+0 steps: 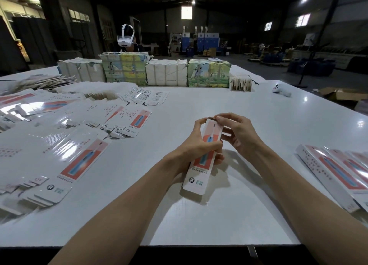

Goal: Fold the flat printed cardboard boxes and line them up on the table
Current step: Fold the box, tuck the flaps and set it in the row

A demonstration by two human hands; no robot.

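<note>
A long white printed box (196, 178) with a red panel and a blue toothbrush picture is held above the middle of the white table (249, 113). My left hand (196, 143) grips the box around its middle. My right hand (237, 132) pinches the flap at its far end. Flat unfolded boxes (65, 145) lie spread in overlapping piles across the left half of the table. A row of folded boxes (338, 173) lies side by side at the right edge.
Wrapped bundles of stock (167, 71) stand in a line along the far side. A person wearing a white headset (125, 37) sits behind them. A white controller (281, 90) lies at the far right. An open carton (342, 94) sits off the table's right side.
</note>
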